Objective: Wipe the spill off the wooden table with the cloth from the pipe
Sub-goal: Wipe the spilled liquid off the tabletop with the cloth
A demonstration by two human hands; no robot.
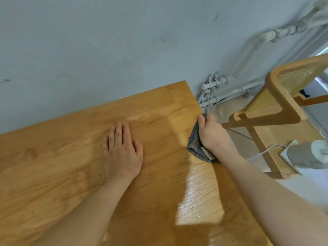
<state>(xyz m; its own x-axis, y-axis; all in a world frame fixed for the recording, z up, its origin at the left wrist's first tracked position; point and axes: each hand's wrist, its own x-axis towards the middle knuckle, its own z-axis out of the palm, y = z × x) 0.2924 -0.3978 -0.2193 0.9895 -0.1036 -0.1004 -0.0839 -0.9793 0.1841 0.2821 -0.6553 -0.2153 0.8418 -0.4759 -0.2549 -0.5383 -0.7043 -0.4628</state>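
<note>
Frame left and centre: wooden table [53, 174], set against a grey wall [106, 41]. Centre: left hand [122, 150] palm down, flat on the top, fingers straight and together, holding nothing. At the table's right edge: right hand [212, 135] clenched round the cloth [194, 142], thumb lying up-frame along the edge. The cloth is grey-blue checked, bunched, resting on the tabletop under that hand. Just below it, lower centre-right: wet glossy patch [200, 197] with droplets on the wood. Upper right, past the table corner: pipes [216, 86] on the wall. Far right: wood-and-cane chair [276, 110], then a grey cylinder [301, 155] with a white cable [262, 152].
</note>
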